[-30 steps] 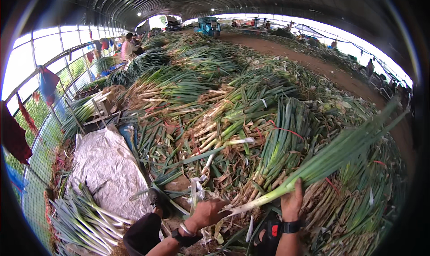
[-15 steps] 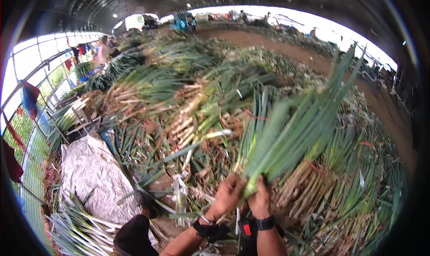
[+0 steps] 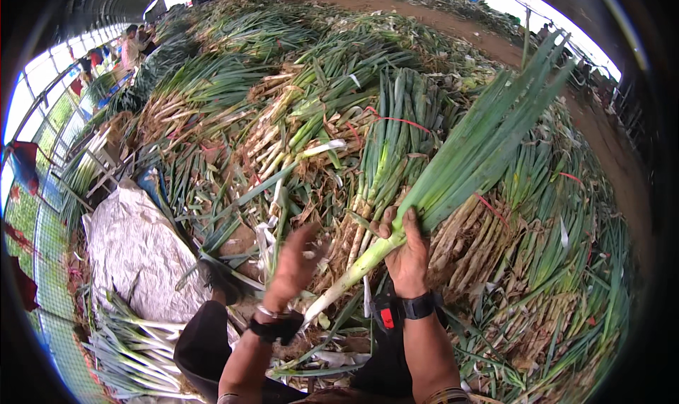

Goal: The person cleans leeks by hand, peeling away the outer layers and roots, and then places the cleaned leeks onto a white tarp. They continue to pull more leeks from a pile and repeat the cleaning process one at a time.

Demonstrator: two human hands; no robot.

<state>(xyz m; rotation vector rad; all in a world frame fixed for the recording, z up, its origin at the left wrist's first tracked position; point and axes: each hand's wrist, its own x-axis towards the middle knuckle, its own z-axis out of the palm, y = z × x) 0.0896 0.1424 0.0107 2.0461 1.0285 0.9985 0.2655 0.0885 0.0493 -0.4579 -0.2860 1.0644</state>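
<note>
A thick green onion (image 3: 364, 261) slants across the front, its white root end low at the left and its long green leaves (image 3: 488, 131) fanned toward the upper right. My right hand (image 3: 407, 252) is closed round the stalk just below the leaves, thumb on top. Apart from the stalk, to its left, my left hand (image 3: 293, 266) is blurred by motion, with its fingers looking stretched out and nothing visible in them. Beyond my right hand stands a bundle of green onions (image 3: 396, 131) with a red tie (image 3: 407, 121) round it.
More tied bundles (image 3: 474, 231) lie at the right. A whitish sheet (image 3: 138, 252) covers something at the left, with loose white-stalked onions (image 3: 145, 351) before it. Heaps of onions (image 3: 262, 71) stretch back toward a seated person (image 3: 131, 49). Leaf scraps litter the ground around my legs.
My left hand has let go of the stalk and moved left. The onion's pale lower stalk now shows below my right hand, which has moved slightly up in the view. The view has tilted downward.
</note>
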